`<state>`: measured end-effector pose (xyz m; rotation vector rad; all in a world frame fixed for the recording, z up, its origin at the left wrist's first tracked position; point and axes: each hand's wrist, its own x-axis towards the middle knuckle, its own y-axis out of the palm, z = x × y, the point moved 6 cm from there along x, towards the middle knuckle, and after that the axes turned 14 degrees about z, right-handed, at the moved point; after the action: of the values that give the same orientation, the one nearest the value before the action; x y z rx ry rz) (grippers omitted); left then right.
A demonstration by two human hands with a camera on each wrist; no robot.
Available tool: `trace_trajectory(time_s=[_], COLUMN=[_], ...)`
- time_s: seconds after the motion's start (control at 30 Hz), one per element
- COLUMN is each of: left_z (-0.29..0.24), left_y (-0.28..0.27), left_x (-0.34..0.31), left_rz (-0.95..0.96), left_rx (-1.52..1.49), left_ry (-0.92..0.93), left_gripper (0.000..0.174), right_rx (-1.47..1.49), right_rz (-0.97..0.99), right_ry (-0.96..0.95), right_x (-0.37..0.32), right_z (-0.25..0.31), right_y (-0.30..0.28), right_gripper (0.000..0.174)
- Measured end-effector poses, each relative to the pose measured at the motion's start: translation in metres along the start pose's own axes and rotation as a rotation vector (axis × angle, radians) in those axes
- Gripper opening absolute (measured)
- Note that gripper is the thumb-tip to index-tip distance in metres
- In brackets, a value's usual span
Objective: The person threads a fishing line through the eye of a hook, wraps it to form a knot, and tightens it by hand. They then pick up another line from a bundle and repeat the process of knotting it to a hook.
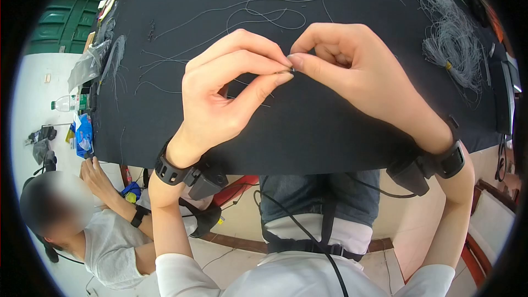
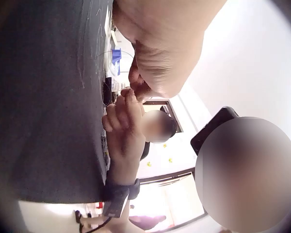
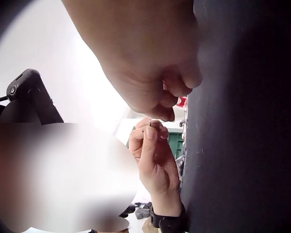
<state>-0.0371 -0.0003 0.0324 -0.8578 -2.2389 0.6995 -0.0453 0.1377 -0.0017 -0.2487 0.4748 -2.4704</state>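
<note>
Above the black-covered table (image 1: pixel 330 137), my two hands meet at the fingertips. My left hand (image 1: pixel 220 85) pinches a tiny dark piece (image 1: pixel 292 70) between thumb and fingers; I cannot tell its kind. From the other side, my right hand (image 1: pixel 352 63) pinches at the same piece with thumb and forefinger, its other fingers curled into the palm. The right wrist view shows the left hand (image 3: pixel 157 162) with thumb and fingers pressed together. Thin grey cords (image 1: pixel 269 19) lie on the cloth beyond the hands, and some strands pass behind the left hand.
A large coil of thin grey cord (image 1: pixel 452 49) lies at the right, tied with a yellow band. A smaller bundle of cord (image 1: pixel 114 58) and a clear plastic bag (image 1: pixel 87 71) are along the left edge. Another person (image 1: pixel 118 242) sits at the lower left.
</note>
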Motion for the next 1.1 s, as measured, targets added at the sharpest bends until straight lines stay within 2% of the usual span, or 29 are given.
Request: trace_trajectory(time_s=[0.13,0.23,0.27,0.37,0.57,0.7,0.8,0.93,1.07,1.1], left_z=[0.005,0.006,0.005,-0.001,-0.005,-0.008,-0.009,-0.01,-0.01,-0.009], left_y=[-0.003,-0.004,-0.003,-0.001,0.001,0.005,0.008,0.008,0.008,0.008], left_x=[-0.001,0.0,0.0,0.004,0.004,0.006,0.006,0.006,0.006,0.004], left_rz=[-0.113,-0.103,-0.091,-0.055,0.013,0.039,0.073,0.074,0.082,0.089], left_rx=[-0.031,0.074,0.114,0.21,0.265,0.238,0.218,0.22,0.195,0.182], left_ry=[-0.037,-0.013,-0.013,-0.001,0.011,0.04,0.053,0.085,0.101,0.099], left_gripper=[0.012,0.012,0.012,0.012,0.012,0.013,0.013,0.014,0.013,0.013], right_rx=[0.059,0.13,0.164,0.074,-0.087,-0.12,0.02,0.087,0.131,0.102], right_rz=[0.034,0.057,0.072,0.072,-0.041,0.128,0.145,0.058,0.081,0.062], right_ry=[0.021,0.022,0.049,0.074,-0.069,-0.055,0.006,-0.079,0.11,0.106], right_x=[0.0,-0.002,-0.005,-0.008,-0.011,-0.009,-0.007,-0.003,-0.004,-0.004], right_z=[0.002,0.005,0.005,0.013,0.019,0.027,0.019,0.011,0.011,0.011], right_y=[0.008,0.015,0.017,0.012,-0.002,0.004,0.005,-0.003,-0.009,-0.011], right_gripper=[0.019,0.018,0.011,0.011,0.009,0.009,0.011,0.015,0.018,0.018])
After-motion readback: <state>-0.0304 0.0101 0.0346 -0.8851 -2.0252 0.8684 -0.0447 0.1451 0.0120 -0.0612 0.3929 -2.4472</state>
